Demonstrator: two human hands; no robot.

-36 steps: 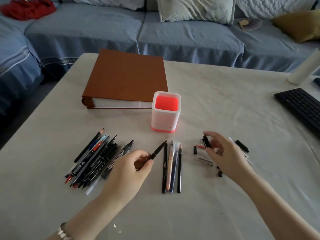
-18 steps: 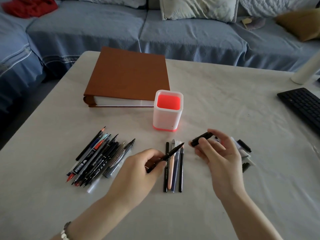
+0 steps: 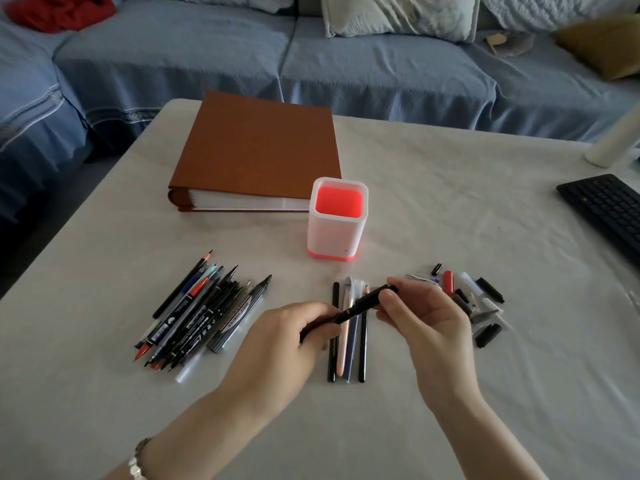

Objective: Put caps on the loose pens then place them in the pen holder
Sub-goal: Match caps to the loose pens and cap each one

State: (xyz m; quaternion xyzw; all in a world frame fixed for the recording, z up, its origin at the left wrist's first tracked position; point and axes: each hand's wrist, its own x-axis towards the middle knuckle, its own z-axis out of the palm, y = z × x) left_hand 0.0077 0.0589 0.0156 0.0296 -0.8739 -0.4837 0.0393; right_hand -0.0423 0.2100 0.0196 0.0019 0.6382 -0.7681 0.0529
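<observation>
- Black pen (image 3: 356,308) was held above the table (image 3: 450,209), tilted, its upper end toward the right, between both hands.
- Left hand (image 3: 287,344) gripped the pen's lower end, fingers curled round the barrel.
- Right hand (image 3: 426,317) pinched the upper end, where a black cap (image 3: 385,292) sat on the pen; whether it was fully seated couldn't be told.
- Just under the held pen, a row of four pens (image 3: 362,355) lay side by side on the table: black, pink, blue, black.
- Loose caps (image 3: 486,336) lay scattered just right of the right hand, mostly black, one red, some white or clear.
- Pile of uncapped pens (image 3: 204,317) lay left of the left hand, tips mostly pointing up and right.
- Pen holder (image 3: 337,233), white with a red inside, stood upright beyond the hands, nothing in it.
- Brown binder (image 3: 259,150) lay flat behind the holder, to its left.
- Black keyboard (image 3: 606,209) sat at the right edge, a white cylinder (image 3: 613,143) beyond it.
- Bracelet (image 3: 136,462) was on the left wrist.
- Blue sofa (image 3: 381,71) stood behind the table.
</observation>
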